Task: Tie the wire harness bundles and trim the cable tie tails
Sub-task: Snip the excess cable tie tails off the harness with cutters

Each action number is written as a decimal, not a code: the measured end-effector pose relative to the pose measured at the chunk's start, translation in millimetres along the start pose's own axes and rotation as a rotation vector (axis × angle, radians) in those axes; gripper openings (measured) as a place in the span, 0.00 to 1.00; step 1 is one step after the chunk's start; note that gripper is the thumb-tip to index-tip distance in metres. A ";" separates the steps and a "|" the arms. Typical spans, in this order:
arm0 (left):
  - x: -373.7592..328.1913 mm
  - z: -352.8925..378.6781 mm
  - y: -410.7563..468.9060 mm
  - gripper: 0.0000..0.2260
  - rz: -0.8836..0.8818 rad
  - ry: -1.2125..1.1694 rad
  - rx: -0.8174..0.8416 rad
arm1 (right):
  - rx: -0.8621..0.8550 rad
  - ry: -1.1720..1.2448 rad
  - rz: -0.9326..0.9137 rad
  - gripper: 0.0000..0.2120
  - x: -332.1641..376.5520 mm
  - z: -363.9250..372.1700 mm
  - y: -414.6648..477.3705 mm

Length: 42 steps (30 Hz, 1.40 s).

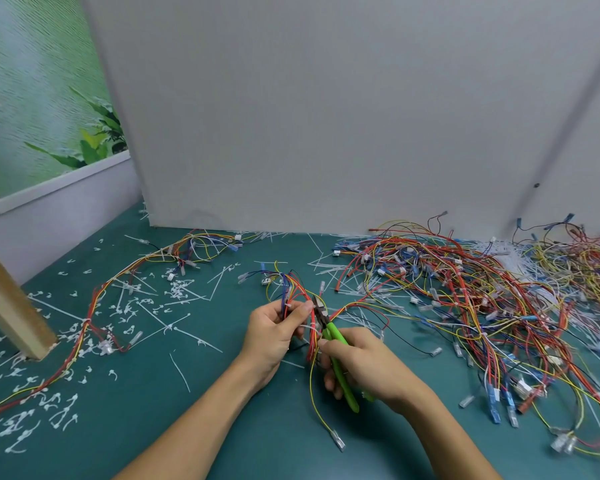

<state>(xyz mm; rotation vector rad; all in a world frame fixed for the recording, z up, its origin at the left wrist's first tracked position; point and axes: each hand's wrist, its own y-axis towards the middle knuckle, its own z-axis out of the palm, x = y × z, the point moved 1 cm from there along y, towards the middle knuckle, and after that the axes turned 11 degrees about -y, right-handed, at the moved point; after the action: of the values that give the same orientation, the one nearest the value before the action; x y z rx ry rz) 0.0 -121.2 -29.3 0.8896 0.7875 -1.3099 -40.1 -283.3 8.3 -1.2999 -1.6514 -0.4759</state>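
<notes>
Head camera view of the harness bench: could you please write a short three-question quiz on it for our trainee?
1. True or false: the right hand holds the green-handled cutters.
2. Where does the big heap of harnesses lie? A left of both hands; B right of both hands; C between them.
3. Short answer: what does the left hand grip?
Key: 1 true; 2 B; 3 the wire bundle.
</notes>
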 end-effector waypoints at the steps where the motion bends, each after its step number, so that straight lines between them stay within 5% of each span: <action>1: 0.0 0.1 -0.2 0.06 -0.002 0.002 0.007 | -0.009 -0.001 0.005 0.13 -0.3 0.2 0.2; 42: -0.8 -2.0 1.3 0.06 -0.066 -0.058 -0.014 | -0.079 -0.098 0.001 0.16 -6.1 0.3 5.0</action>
<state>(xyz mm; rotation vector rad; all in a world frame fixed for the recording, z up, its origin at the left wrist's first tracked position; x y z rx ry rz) 1.3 -119.0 -29.4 0.8169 0.7860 -1.3802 -35.8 -284.5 1.8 -1.4018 -1.7276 -0.4874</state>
